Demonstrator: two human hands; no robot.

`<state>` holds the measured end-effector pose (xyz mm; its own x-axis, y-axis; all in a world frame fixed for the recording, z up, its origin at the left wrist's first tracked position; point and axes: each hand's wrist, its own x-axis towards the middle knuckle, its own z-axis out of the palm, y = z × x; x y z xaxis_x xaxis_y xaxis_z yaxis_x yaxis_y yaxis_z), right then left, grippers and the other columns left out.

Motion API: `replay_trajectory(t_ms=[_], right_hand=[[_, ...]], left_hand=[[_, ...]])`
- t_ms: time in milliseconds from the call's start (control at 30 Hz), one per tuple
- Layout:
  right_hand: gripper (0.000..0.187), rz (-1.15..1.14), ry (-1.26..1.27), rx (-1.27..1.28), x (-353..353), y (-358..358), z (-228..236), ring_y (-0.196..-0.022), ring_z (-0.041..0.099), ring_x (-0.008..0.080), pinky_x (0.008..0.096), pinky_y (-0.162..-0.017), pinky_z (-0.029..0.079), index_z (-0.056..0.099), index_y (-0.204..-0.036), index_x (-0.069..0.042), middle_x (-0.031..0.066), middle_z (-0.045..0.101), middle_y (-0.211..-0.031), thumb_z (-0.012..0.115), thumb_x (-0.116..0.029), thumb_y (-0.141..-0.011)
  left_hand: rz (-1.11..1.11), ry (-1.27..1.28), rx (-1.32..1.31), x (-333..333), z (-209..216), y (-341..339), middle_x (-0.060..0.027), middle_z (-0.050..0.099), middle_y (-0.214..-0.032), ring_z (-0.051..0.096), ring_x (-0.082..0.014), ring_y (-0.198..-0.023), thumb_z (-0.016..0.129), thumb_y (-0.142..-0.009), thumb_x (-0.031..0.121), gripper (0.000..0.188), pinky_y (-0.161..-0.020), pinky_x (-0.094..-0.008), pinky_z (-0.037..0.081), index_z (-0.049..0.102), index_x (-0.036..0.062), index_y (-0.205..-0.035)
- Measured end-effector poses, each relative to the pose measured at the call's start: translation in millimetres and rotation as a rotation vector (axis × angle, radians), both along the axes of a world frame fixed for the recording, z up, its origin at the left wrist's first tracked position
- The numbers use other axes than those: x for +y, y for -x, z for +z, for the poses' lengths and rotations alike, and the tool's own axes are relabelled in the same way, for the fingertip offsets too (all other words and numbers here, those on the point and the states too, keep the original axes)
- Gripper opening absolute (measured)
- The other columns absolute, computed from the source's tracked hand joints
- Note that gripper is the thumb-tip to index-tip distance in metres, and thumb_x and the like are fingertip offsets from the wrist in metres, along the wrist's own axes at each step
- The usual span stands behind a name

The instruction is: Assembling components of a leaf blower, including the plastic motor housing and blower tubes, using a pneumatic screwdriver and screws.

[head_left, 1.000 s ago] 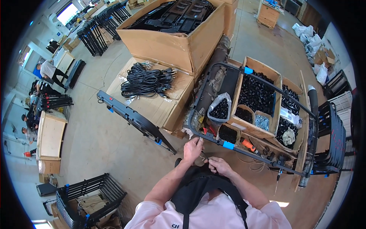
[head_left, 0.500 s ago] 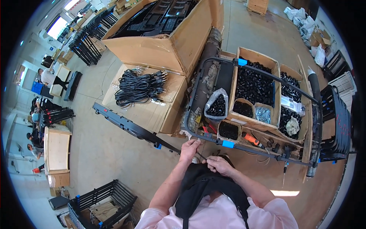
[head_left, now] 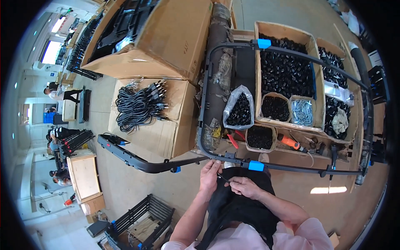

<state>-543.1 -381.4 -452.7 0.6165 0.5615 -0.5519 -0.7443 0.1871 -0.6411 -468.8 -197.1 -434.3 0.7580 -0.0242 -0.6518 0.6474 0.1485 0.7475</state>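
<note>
My left hand (head_left: 210, 174) is closed, thumb and fingers pinched on a thin black cable (head_left: 223, 177) close to the near left corner of a large black metal frame (head_left: 202, 112). The cable slants down to my right hand (head_left: 246, 187), whose closed fingers hold its other visible stretch in front of my body. The frame is a rounded rectangle with pieces of blue tape (head_left: 256, 166) on it, lying over the workbench. A second black curved bar (head_left: 154, 167) reaches from the left to beside my left hand.
Wooden boxes of black plastic parts (head_left: 285, 71), a tub of silver screws (head_left: 302, 111) and an orange power driver (head_left: 288, 141) are on the bench. Coiled black power cords (head_left: 139, 104) lie on a cardboard box (head_left: 177, 129) at left. Stacked black frames (head_left: 143, 221) stand behind at lower left.
My view has shifted and turned, so the bench appears larger and nearer. Both hands keep hold of the cable, and my left hand is now closer to the frame's near rail.
</note>
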Motion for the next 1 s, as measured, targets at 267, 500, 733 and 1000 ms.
replay_trajectory(t_ms=[267,500,733,1000], right_hand=[[0.030,-0.037,-0.080,0.017,-6,-15,0,-0.072,0.052,0.0089,0.0273,-0.067,0.043,0.066,-0.123,0.000,-0.0011,0.057,-0.080,0.050,-0.023,-0.111],[0.028,-0.173,-0.061,-0.033,25,-17,3,-0.104,0.062,0.0147,0.0319,-0.090,0.051,0.065,-0.122,0.002,0.0084,0.065,-0.107,0.054,-0.021,-0.109],[0.029,-0.145,0.540,-0.504,38,-27,23,-0.108,0.067,0.0279,0.0422,-0.095,0.052,0.072,-0.114,0.000,0.0126,0.069,-0.111,0.061,-0.024,-0.102],[0.032,-0.102,1.165,-0.957,29,-107,125,-0.103,0.067,0.0410,0.0480,-0.091,0.053,0.079,-0.100,-0.004,0.0191,0.071,-0.105,0.062,-0.031,-0.099]], left_hand=[[-0.148,-0.356,-0.202,4,11,7,-0.0121,0.068,-0.121,0.064,-0.0182,-0.112,0.059,-0.109,0.019,0.029,-0.101,-0.0322,0.050,0.062,-0.0014,-0.128],[-0.240,-0.297,-0.045,68,-40,87,-0.0163,0.057,-0.146,0.057,-0.0215,-0.131,0.055,-0.111,0.031,0.056,-0.113,-0.0378,0.044,0.042,-0.0014,-0.153],[-0.594,-0.193,-0.399,42,-45,86,-0.0142,0.065,-0.136,0.061,-0.0243,-0.127,0.049,-0.113,0.036,0.051,-0.110,-0.0364,0.046,0.048,0.0045,-0.152],[-0.676,-0.132,-0.244,90,-26,66,-0.0058,0.066,-0.095,0.062,-0.0164,-0.095,0.046,-0.113,0.035,0.038,-0.092,-0.0327,0.051,0.068,0.0044,-0.110]])
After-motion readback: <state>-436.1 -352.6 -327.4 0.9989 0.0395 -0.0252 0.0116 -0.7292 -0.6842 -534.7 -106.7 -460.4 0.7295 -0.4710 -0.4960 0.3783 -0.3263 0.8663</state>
